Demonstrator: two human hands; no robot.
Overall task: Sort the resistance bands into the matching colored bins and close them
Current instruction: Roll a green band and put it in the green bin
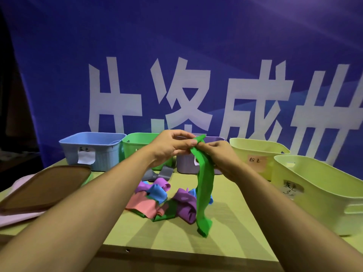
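A long green resistance band hangs down over the table, its lower end just touching the surface. My left hand pinches its top end, and my right hand grips it just beside. Below lies a pile of bands: purple, blue, pink, green and a grey one at the back. Behind stand a blue bin, a green bin, a purple bin partly hidden by my hands, and two pale yellow bins with paper labels.
A brown lid lies on a pink one at the left of the yellow-green table. A blue banner with large white characters hangs right behind the bins. The table's front edge is near me.
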